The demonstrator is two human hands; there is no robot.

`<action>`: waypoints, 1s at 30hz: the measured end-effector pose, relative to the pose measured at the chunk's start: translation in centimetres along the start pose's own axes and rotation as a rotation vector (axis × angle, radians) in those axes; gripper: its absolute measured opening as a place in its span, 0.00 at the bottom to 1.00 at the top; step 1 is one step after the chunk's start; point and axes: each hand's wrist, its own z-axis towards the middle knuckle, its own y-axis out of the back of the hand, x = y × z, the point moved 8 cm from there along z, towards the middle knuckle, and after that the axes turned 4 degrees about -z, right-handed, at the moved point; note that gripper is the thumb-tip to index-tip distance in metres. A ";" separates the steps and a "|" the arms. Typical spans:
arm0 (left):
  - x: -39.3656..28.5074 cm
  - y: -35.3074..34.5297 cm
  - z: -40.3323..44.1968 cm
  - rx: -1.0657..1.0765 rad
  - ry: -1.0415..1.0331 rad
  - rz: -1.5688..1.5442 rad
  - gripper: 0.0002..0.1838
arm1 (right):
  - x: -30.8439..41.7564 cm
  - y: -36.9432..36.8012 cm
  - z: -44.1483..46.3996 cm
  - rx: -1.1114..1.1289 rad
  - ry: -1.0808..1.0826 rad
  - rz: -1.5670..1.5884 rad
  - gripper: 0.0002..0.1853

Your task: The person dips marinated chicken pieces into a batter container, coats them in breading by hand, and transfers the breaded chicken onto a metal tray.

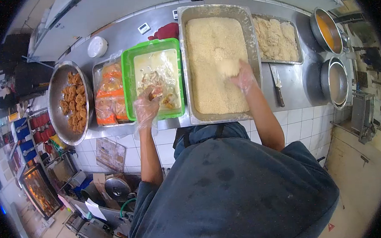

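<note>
My left hand point(148, 108), in a clear plastic glove, is over the near left part of the green tub point(127, 79), its fingers closed at a piece of raw meat point(155, 93). Pale liquid point(154, 62) with more pieces fills the tub. My right hand point(245, 77), also gloved, reaches over the right side of the deep metal tray point(258, 93) of pale crumbs point(214, 39). Its fingers are at a crumb-covered lump point(228, 67); whether they grip it is unclear.
At the left stand a metal bowl of fried pieces point(73, 97) and a tray with orange-and-clear bags point(110, 93). To the right are a tray of coated pieces point(277, 39), a knife point(277, 81) and metal bowls point(338, 84). A white container point(97, 46) sits behind.
</note>
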 end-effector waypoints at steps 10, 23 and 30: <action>-0.2 1.7 -0.5 -0.033 0.082 0.057 0.18 | 1.6 -7.3 7.5 -0.300 1.218 -2.078 0.29; 0.2 2.4 0.6 -0.049 0.077 -0.014 0.13 | 0.8 -7.4 5.5 -0.535 0.954 -2.029 0.29; 0.3 1.8 2.1 -0.025 0.068 -0.074 0.15 | 1.7 -7.0 10.6 -0.734 1.023 -1.967 0.31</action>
